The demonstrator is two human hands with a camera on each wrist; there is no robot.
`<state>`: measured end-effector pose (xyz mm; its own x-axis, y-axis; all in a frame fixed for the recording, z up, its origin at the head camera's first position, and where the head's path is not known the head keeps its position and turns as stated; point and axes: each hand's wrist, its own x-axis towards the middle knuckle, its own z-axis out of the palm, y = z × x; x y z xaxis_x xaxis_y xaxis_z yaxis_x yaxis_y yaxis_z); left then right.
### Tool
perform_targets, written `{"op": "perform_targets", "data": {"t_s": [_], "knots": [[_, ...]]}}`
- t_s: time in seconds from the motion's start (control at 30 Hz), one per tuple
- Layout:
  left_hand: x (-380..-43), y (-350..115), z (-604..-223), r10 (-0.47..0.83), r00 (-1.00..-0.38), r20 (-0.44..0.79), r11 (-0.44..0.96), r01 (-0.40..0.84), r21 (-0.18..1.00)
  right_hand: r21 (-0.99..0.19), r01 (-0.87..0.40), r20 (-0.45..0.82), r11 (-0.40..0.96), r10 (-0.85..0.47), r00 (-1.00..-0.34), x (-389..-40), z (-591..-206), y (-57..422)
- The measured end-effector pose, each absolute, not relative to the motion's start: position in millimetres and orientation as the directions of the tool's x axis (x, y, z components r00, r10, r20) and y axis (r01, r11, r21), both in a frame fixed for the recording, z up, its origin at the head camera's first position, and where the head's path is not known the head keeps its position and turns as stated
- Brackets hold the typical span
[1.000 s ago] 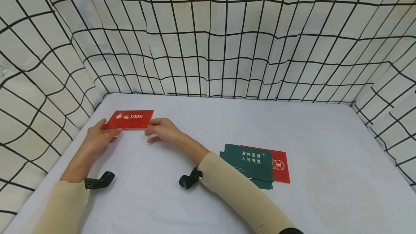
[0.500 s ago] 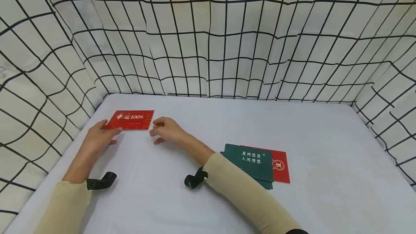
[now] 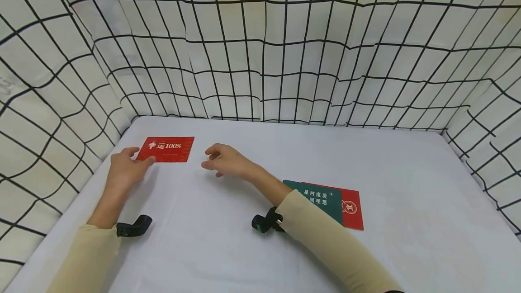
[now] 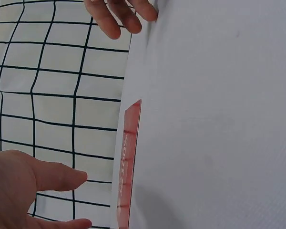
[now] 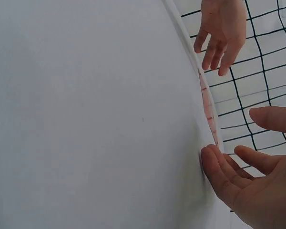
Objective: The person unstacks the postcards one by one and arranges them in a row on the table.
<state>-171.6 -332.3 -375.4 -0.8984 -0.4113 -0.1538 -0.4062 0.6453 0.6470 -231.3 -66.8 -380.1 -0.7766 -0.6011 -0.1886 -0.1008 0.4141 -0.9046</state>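
Note:
A red card [image 3: 167,150] with white lettering lies flat at the far left of the table. My left hand [image 3: 127,169] hovers at its left edge; in the left wrist view that hand's thumb and finger are spread above the table, apart from the card. To the card's right, my right hand [image 3: 229,161] is raised with loosely bent fingers and holds nothing. A dark green card [image 3: 331,200] with white characters overlaps another red card [image 3: 353,207] at right of centre. My right sleeve covers part of the green card.
A white cloth [image 3: 407,166] covers the table. Black grid netting [image 3: 281,58] over white sheeting rises along the back and both sides, close to the left hand. Each wrist carries a small black camera [image 3: 134,226].
The right hand has let go of the red card's right edge and moved right. The left hand has lifted slightly off it and shifted right. The cards stay in place.

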Motion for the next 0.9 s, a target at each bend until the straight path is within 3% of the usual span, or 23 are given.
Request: {"op": "perform_targets", "data": {"t_s": [0.2,0.4,0.9], "knots": [[-174.4,-316.7,-379.8,-0.309,-0.951,-0.017,0.73,-0.249,0.636,-0.877,-0.155,-0.188,0.455,-0.622,-0.761,-239.2,-373.0,-30.2],[-171.8,-289.0,-380.2,-0.113,-0.994,0.01,0.771,-0.081,0.631,-0.842,-0.206,-0.18,0.499,-0.619,-0.764,-241.4,-366.0,6.2],[-180.4,-216.0,-376.7,0.12,-0.992,0.033,0.725,0.11,0.679,-0.766,-0.317,-0.115,0.559,-0.605,-0.788,-232.9,-347.3,77.2]]}}
